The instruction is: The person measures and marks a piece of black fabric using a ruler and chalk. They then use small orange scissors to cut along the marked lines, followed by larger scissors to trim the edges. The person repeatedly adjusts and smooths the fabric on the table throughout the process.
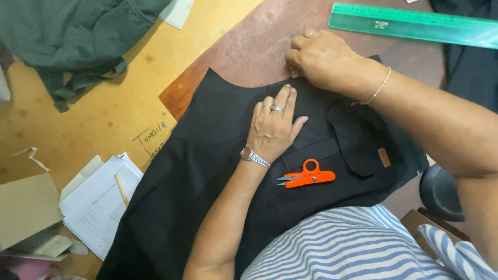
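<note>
left hand point(272, 127) flat on black garment point(207, 171), right hand point(321, 59) pressing its top edge

Green ruler point(415, 23), orange thread snips point(307, 177), notebook point(98, 207) with pencil point(121, 190), green cloth point(72, 41), cardboard point(26, 207).

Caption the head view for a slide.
Left hand flat on black fabric, right hand at its edge, orange snips beside.

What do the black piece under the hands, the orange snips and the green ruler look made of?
Black garment piece: woven cloth, matte, judging by its soft folds and sewn pocket flap; the fibre can't be told.
Orange snips: glossy plastic body, bare metal blades with a grey shine.
Green ruler: translucent plastic, probably; light passes through it.
</note>
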